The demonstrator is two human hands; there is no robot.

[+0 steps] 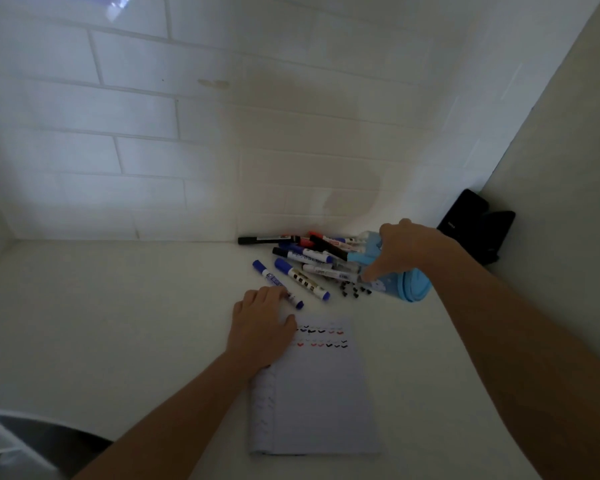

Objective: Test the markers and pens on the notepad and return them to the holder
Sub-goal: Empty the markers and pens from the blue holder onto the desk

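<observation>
- Both hands reach out over the white tabletop (118,323). The left hand (262,320) lies palm down at the centre and the right hand (402,251) is farther off to the right.
- Left-hand fingertips rest on the near end of a white marker with a blue cap and blue tail (274,280), which lies slanted on the tabletop. I cannot tell whether the fingers close round it or only touch it. The thumb lies at the far left corner of the notepad.
- A white spiral-bound notepad (312,393) lies flat, near and just right of the left forearm. Its far edge carries short rows of small black, red and blue test marks (321,337).
- A loose heap of markers and pens (309,252) with black, blue and red caps lies against the far white tiled wall (136,150). They are crossed over one another, and one black marker (264,240) sticks out to the left.
- Small black specks (355,291) are scattered on the tabletop at the near right of the heap; they are too small to identify.
- Right-hand fingers are curled down over a light blue plastic holder (411,284). The holder lies tipped on its side with its mouth toward the heap, and the hand holds it.
- A black object (475,221) leans in the far right corner, well apart from the notepad.
</observation>
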